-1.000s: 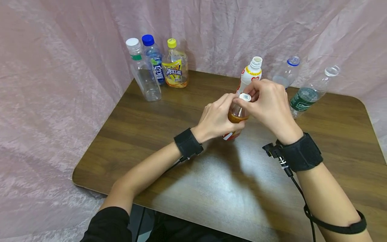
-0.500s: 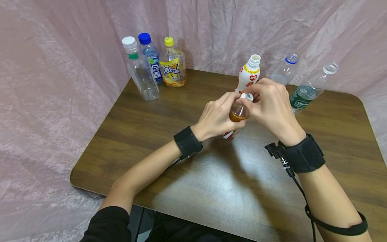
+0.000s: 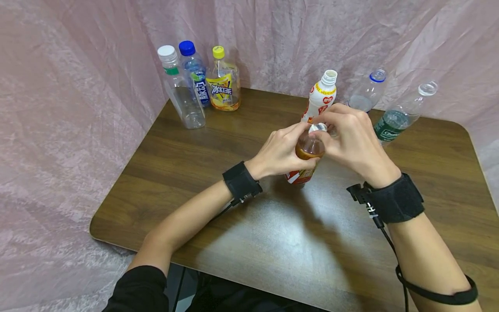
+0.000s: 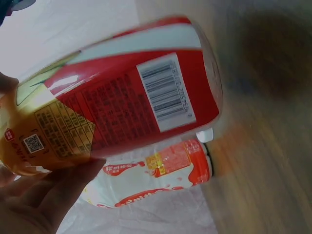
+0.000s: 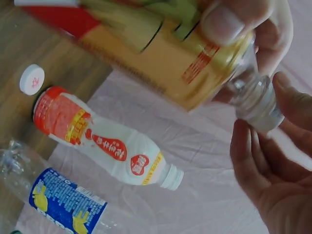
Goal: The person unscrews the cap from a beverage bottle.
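Observation:
My left hand point(image 3: 278, 151) grips a plastic drink bottle point(image 3: 309, 148) of orange-brown liquid around its upper body. Its red and yellow label point(image 4: 117, 102) with a barcode fills the left wrist view. At the bottle's mouth, the thumb and fingers of my right hand point(image 3: 352, 143) pinch a white cap point(image 3: 318, 127), which looks tilted. The clear threaded neck point(image 5: 251, 100) shows between both hands in the right wrist view. Just behind stands a white and red bottle point(image 3: 321, 97) with an uncapped mouth. Whether the held bottle's base touches the table cannot be told.
On the left stand capped bottles: a clear one point(image 3: 186, 106), a blue one point(image 3: 198, 80) and a yellow-labelled one point(image 3: 224, 89). At right are uncapped clear bottles point(image 3: 364, 93), one green-labelled point(image 3: 393, 121). A loose white cap point(image 5: 32, 79) lies on the wooden table point(image 3: 175, 173).
The white cap has turned and tipped under my right fingers. My right hand and wrist have shifted slightly right and down. The left hand keeps its grip on the bottle.

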{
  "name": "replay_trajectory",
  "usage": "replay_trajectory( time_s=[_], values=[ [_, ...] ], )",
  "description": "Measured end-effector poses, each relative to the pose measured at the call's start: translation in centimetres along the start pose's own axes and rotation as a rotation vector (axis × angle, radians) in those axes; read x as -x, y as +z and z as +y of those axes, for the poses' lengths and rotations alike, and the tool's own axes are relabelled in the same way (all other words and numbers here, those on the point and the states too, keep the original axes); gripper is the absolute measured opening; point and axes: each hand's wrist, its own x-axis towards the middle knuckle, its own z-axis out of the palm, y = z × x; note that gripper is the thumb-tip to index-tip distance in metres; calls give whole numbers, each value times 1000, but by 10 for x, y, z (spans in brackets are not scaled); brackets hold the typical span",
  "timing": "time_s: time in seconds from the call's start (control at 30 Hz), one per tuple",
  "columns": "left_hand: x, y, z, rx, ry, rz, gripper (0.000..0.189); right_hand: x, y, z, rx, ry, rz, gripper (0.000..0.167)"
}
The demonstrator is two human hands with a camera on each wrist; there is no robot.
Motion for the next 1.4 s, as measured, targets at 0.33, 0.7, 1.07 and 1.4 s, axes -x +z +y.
replay_trajectory(
  time_s=[0.33,0.7,1.07,1.4],
  values=[
    [0,1,0,-21,-4,13,61,-2,0,2,-75,34,-16,34],
    [5,3,5,-77,-30,55,64,-2,5,-7,104,278,67,38],
    [3,2,2,-62,-4,78,60,-3,1,-9,31,200,-3,18],
    [5,3,1,-71,-15,82,64,-2,-5,-10,-61,168,-133,40]
  ],
)
